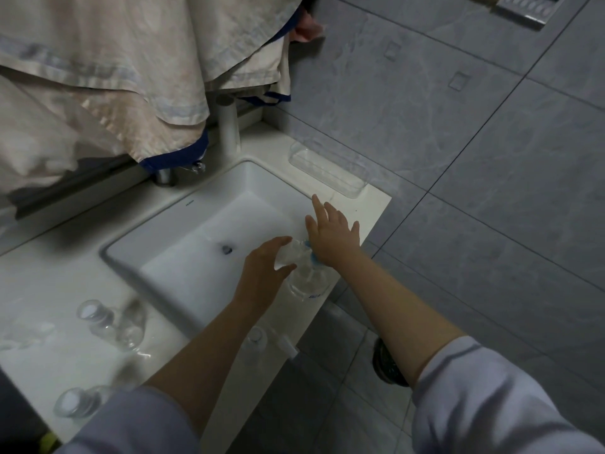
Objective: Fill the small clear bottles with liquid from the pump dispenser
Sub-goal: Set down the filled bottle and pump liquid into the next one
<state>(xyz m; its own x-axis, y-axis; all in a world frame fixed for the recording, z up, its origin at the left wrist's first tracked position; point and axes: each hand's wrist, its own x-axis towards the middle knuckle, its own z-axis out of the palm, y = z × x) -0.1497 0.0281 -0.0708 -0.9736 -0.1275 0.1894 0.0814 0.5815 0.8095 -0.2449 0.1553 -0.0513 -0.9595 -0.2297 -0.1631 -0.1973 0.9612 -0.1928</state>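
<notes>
Filling in progress at the front right corner of the sink [183, 224]. The dispenser [307, 280], a clear bottle with a blue pump head, stands on the counter [39, 290] at that corner. The right hand [330, 234] lies flat on the pump head, fingers straight and spread, pressing rather than gripping. The left hand [262, 273] curls its fingers round a small clear bottle [286, 255], held tilted against the dispenser just beside the pump; the spout and the bottle's mouth are hidden between the hands, so whether liquid is flowing cannot be told. Other small bottles wait on the counter: a blurred group left of the sink [111, 322], one near the left sleeve [73, 403], and one at the front edge [257, 337]. Their fill levels cannot be read; all look clear. Judged from this layout, one bottle is being served and several appear still to be done.
</notes>
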